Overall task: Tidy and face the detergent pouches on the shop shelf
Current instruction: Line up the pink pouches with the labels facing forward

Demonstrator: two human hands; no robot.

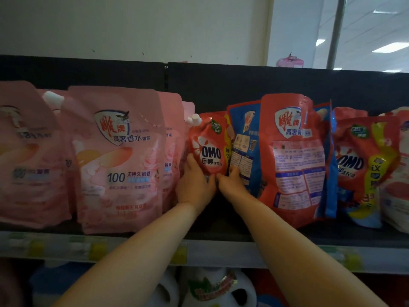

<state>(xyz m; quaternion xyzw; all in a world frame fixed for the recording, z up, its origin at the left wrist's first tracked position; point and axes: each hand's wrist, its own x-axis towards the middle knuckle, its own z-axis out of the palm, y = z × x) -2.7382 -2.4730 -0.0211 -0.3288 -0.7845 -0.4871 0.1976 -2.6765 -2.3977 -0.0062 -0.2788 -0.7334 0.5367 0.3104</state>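
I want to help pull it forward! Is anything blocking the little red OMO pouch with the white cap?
Nothing visible. The left hand and right hand hold the small red plastic OMO pouch near its bottom, and the dark shelf before it shows nothing in the way. A pink pouch and a blue-backed pouch flank it.

A shop: shelf point(221, 234) with price strip point(221, 251), stocked with rows of detergent pouches point(119, 156).
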